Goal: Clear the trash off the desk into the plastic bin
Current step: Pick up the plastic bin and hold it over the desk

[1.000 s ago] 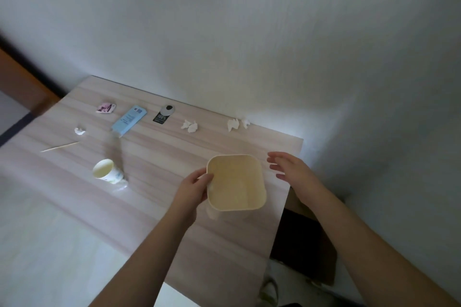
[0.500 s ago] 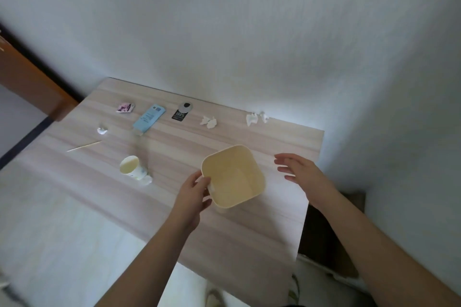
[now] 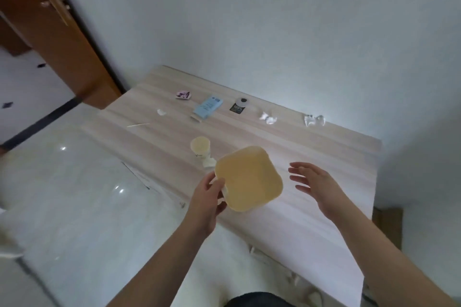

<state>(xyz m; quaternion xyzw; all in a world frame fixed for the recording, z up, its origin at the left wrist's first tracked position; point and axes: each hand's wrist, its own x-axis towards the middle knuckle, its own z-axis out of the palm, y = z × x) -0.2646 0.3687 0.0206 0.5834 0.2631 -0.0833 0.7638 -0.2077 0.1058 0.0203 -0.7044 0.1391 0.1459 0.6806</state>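
Note:
My left hand [image 3: 207,197] grips the near-left rim of a cream plastic bin [image 3: 249,178], which is tilted over the light wooden desk [image 3: 324,182]. To the right of the bin my right hand [image 3: 313,183] hovers with its fingers spread and holds nothing. Trash lies on the desk: a paper cup [image 3: 200,147] just left of the bin, a wooden stick [image 3: 137,125], a small white scrap [image 3: 161,112], a pink wrapper [image 3: 183,95], a blue packet [image 3: 208,107], a black tag [image 3: 239,106] and two crumpled tissues [image 3: 268,118] [image 3: 314,120].
A white wall rises right behind the desk's far edge. A brown wooden door [image 3: 50,32] stands at the left. Glossy white floor [image 3: 74,207] lies left of the desk. A brown cardboard box [image 3: 388,224] sits on the floor beyond the desk's right end.
The bin has been moved left towards the paper cup and tilted more in my left hand. My right hand stays spread to its right. The view has swung to the left.

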